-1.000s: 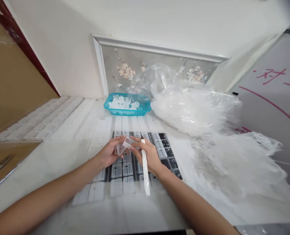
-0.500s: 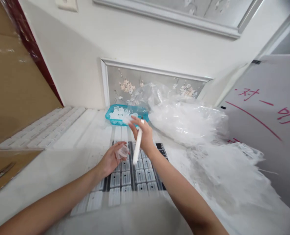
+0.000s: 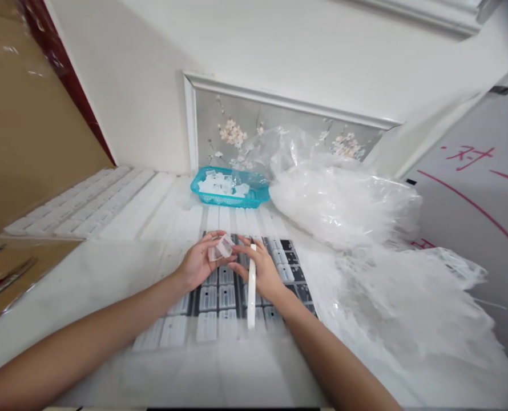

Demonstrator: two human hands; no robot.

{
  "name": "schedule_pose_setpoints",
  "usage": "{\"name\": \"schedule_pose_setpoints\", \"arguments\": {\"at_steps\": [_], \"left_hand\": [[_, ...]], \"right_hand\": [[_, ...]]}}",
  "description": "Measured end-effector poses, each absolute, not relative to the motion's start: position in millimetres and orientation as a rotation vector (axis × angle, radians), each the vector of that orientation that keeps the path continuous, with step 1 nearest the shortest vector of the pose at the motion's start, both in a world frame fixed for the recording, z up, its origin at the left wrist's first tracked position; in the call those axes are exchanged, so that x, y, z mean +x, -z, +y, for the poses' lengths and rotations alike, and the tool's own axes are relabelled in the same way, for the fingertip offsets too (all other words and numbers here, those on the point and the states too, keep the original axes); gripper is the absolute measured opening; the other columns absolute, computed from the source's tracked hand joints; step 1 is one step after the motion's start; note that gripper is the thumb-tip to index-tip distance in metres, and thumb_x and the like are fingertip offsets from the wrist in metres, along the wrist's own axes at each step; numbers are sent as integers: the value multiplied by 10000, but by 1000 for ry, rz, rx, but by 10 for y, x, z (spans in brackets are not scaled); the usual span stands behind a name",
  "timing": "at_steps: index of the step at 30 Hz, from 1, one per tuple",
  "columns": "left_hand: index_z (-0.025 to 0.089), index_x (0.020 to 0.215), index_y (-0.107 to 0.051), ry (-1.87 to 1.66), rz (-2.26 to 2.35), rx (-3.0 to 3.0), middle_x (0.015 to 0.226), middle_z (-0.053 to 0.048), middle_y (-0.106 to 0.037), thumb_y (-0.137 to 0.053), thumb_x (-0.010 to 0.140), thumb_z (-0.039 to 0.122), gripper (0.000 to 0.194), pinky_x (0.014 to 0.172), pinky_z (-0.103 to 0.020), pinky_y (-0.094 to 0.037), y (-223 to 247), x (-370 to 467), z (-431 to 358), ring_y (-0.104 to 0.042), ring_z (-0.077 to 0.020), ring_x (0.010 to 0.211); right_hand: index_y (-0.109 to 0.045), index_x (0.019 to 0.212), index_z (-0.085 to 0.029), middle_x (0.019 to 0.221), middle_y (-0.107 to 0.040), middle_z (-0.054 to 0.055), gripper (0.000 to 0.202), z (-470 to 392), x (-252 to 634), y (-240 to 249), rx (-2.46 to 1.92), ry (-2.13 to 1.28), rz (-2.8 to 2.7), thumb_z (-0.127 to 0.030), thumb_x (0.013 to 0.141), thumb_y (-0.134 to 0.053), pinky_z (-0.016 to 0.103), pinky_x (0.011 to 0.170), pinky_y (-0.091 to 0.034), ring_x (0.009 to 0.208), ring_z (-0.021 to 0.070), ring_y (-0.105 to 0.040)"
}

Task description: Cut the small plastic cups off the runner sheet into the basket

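Observation:
A small clear plastic box [image 3: 220,248] is held in the fingers of my left hand [image 3: 197,261], above a dark sheet with rows of clear boxes [image 3: 208,298]. Beside it, my right hand [image 3: 262,268] has a slim white stick [image 3: 252,291] between its fingers, with the long end pointing down toward me. The right fingertips meet the box's right side; whether they pinch a small part there is too small to tell. Behind both hands stands a turquoise basket [image 3: 232,201] with small clear pieces [image 3: 220,184] in it.
A large clear plastic bag [image 3: 339,200] bulges right of the basket, with a heap of filmy white plastic [image 3: 416,302] nearer. White strips with rows of pieces [image 3: 83,208] lie at the left. Cardboard with tweezers [image 3: 9,279] is at the left edge.
My right hand has come down from the basket to the clear box in my left hand, still with the white stick. The camera view has shifted slightly.

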State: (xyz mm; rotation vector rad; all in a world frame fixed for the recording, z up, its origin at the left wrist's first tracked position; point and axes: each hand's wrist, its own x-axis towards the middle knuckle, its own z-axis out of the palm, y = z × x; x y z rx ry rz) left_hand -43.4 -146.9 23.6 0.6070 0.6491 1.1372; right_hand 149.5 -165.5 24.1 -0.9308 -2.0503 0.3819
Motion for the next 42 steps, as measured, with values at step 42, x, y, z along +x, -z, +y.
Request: {"name": "schedule_pose_setpoints", "arguments": {"at_steps": [42], "left_hand": [[230,853,-685,-1217,1268,2214,894,-49,-640,-590,850,236,95,824,-307,-462,-196,-287,-1704,-616,-201,851]], "right_hand": [[-575,955,-217,1235,-673,87,200,-1639,1577,-192,-874,-439,-2195,-226,1004,-381,400,901,-506,1040,229,-613]]}}
